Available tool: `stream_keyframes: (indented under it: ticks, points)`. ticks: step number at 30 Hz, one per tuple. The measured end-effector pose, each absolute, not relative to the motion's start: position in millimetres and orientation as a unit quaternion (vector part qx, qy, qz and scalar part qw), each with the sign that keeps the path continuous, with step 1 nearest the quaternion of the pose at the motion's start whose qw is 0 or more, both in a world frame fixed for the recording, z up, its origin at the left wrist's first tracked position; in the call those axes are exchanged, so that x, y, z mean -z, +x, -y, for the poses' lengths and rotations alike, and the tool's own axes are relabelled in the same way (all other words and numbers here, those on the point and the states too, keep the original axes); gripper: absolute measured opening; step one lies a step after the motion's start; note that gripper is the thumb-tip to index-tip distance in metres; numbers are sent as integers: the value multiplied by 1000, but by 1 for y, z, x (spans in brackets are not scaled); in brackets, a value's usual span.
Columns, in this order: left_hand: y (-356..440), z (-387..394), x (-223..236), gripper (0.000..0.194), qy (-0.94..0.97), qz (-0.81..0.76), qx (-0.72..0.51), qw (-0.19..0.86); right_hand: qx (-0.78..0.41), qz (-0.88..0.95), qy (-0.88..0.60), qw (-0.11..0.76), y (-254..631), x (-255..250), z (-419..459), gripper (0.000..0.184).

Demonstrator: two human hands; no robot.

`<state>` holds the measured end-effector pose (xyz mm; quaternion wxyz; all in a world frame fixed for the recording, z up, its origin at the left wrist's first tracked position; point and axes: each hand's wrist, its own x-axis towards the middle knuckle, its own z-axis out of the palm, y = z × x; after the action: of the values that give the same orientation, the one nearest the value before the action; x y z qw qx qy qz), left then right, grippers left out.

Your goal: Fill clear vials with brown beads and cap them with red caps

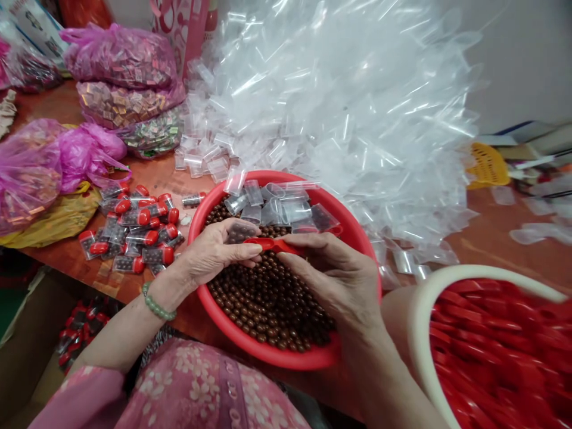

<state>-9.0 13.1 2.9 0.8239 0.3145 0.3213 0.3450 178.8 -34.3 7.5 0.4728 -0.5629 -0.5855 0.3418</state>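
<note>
Over a red basin (374,262), both of my hands are closed and meet near its middle. My left hand (218,250) grips a small clear plastic container (241,232) with dark balls showing through its wall. Pinched in my right hand (335,268) is a red plastic cap (272,244), whose left end touches the container's edge at my left thumb. Below them, brown chocolate-like balls (268,310) fill much of the basin. Several clear empty containers (277,208) lie on the balls at the far side.
A big heap of clear containers (335,107) rises behind. Filled, red-capped containers (138,229) lie at left, more in a box (80,328) below the table edge. A cream bucket (417,333) of red caps stands right; pink bags (120,65) sit back left.
</note>
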Motion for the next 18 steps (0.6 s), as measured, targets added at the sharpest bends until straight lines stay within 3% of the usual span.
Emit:
stream_keyframes:
  ticks: [12,18]
  points:
    - [-6,-15,-3,40,408,-358,-341,767,-294,769,-478,307,193,-26,31,7]
    - [-7,-15,-6,36,425,-342,-298,784,-356,769,-456,271,190,-29,32,50]
